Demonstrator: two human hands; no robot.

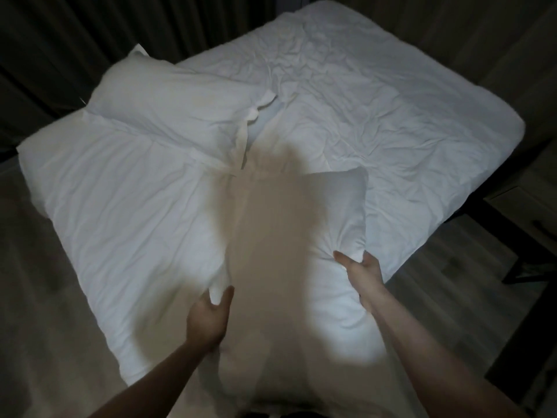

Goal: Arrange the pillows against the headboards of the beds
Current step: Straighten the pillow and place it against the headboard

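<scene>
A soft white pillow in a wrinkled case (187,107) lies at the upper left of the frame on the big white bed (376,95). In the middle, a second puffy white pillow (340,212) is held up. The left hand (208,318) pinches its left edge; the right hand (361,270) grips its right side. A dark shadow hides the pillow's middle, and its bottom is cut off.

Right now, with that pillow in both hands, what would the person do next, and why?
Probably carry the held pillow forward and lay it beside the other pillow. The left hand and right hand grip its sides, and no headboard is visible.
</scene>
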